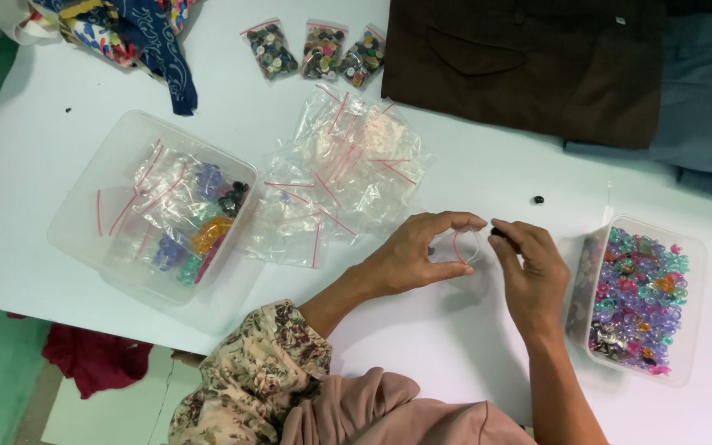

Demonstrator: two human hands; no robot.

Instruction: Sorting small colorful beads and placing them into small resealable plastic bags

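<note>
While the left hand point(409, 255) pinches a small clear zip bag point(463, 245) open above the white table point(471, 346), the right hand point(529, 268) closes on a dark button point(498, 233) at its mouth (steady, mouth held wide, works best) beside the bead-filled tub point(690, 330).

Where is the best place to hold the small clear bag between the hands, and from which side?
Judging by its pose, pinch the small clear bag at its open rim, near the red strip, from the left with the left hand. The film is limp, so holding the mouth keeps it open toward the right hand.
</note>
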